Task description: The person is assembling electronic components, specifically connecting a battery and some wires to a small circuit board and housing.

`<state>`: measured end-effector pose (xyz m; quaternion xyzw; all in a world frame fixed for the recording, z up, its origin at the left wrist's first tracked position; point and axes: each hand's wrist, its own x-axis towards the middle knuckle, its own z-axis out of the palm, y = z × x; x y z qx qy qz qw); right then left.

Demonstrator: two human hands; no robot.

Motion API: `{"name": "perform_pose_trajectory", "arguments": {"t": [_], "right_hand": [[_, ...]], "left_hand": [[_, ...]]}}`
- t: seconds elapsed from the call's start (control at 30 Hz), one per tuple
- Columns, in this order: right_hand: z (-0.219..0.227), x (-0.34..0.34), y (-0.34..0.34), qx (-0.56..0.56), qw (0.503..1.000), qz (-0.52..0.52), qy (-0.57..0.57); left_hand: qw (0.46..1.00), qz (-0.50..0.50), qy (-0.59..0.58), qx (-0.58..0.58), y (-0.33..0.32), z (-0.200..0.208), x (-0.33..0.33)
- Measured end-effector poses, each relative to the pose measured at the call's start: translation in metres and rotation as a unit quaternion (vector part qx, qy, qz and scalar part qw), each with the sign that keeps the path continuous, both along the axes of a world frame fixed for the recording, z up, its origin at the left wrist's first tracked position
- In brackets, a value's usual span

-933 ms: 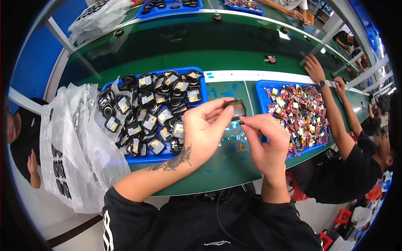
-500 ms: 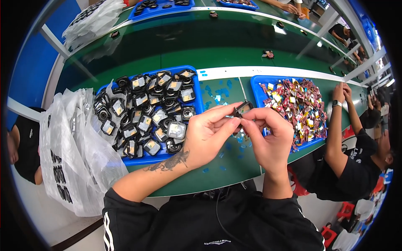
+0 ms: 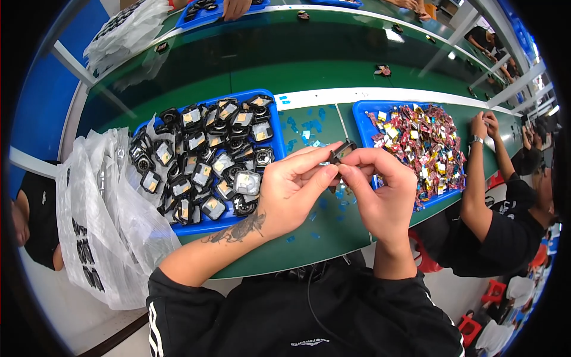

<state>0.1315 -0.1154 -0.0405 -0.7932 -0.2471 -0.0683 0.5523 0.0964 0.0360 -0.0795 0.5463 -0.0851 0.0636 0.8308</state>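
In front of my chest, over the gap between two blue trays, I hold a small black smartwatch case (image 3: 344, 150). My left hand (image 3: 289, 193) pinches its near left side between thumb and fingers. My right hand (image 3: 383, 193) is closed at its lower right edge, thumb and forefinger bent together. Fingertips hide much of the case. Left of my hands, a blue tray (image 3: 277, 122) is heaped with black watch cases (image 3: 246, 182), some showing round sensor backs. On the right, another blue tray (image 3: 359, 116) holds a pile of small reddish, yellow and white electronic parts (image 3: 416, 154).
Scraps of blue film (image 3: 310, 132) lie on the green table between the trays. White plastic bags (image 3: 98, 208) hang at the left. Beyond a white rail (image 3: 324, 97) runs a green belt (image 3: 285, 62) with a few parts. A co-worker's arm (image 3: 476, 178) is at the right.
The watch case has tilted slightly between my fingers, while both hands stay nearly in place. Another person's hand has appeared over the far tray at the top. The view has shifted slightly.
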Motion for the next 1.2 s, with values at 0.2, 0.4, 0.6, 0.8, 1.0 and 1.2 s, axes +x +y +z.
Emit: {"name": "perform_pose_trajectory", "arguments": {"t": [0.2,0.4,0.6,0.8,1.0,1.2], "right_hand": [[0.002,-0.002,-0.003,0.021,0.999,0.007,0.044],[0.001,0.001,-0.004,-0.023,1.000,0.003,-0.006],[0.004,-0.001,-0.005,-0.084,0.990,-0.021,-0.108],[0.007,0.001,-0.005,-0.054,0.975,-0.063,-0.206],[-0.004,0.008,-0.001,-0.033,0.988,-0.041,-0.146],[-0.011,0.009,-0.001,-0.001,0.992,-0.019,-0.127]], "left_hand": [[1.000,-0.013,0.001,-0.005,0.000,-0.004,-0.001],[0.999,-0.008,-0.011,0.031,-0.001,-0.003,-0.001],[0.999,-0.023,-0.027,0.011,-0.001,-0.011,-0.002],[0.999,-0.036,-0.007,0.008,0.000,-0.004,-0.006],[0.999,-0.035,-0.007,0.035,0.005,-0.006,-0.001],[0.994,-0.014,-0.030,0.100,0.004,-0.007,0.000]]}}
